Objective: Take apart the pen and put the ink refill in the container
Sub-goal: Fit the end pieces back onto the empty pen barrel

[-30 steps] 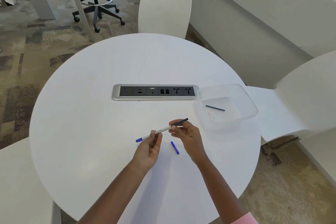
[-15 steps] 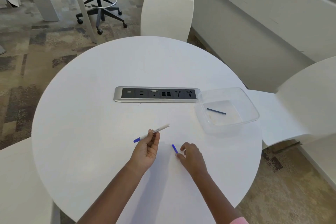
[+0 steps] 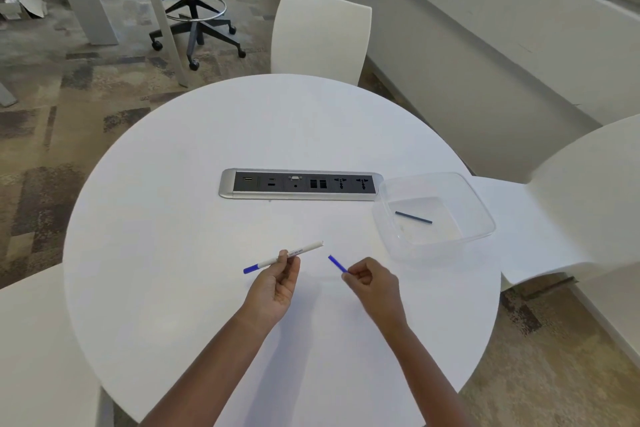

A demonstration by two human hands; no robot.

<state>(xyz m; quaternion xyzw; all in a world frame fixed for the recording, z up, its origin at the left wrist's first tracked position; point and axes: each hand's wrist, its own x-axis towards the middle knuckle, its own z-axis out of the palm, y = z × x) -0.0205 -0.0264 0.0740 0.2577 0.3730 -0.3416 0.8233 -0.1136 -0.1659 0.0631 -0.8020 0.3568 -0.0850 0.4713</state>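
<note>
My left hand (image 3: 277, 284) pinches a white pen barrel (image 3: 304, 250) with a blue end, holding it slanted just above the white round table (image 3: 277, 135). To the right of it, my right hand (image 3: 372, 282) pinches the lower end of a short blue pen piece (image 3: 337, 263), which points up and left toward the barrel's open end. The two parts are apart. A clear plastic container (image 3: 446, 250) stands at the table's right edge, and a thin dark ink refill (image 3: 413, 217) lies inside it.
A silver and black socket panel (image 3: 301, 184) is set into the table's middle, just left of the container. White chairs stand at the far side (image 3: 322, 35), the right (image 3: 588, 184) and the near left (image 3: 34, 340). A black office stool (image 3: 194, 3) is behind.
The dark tip that stuck out of the barrel's right end no longer shows. My right hand left the barrel, dropped to the blue piece on the table and took hold of it.
</note>
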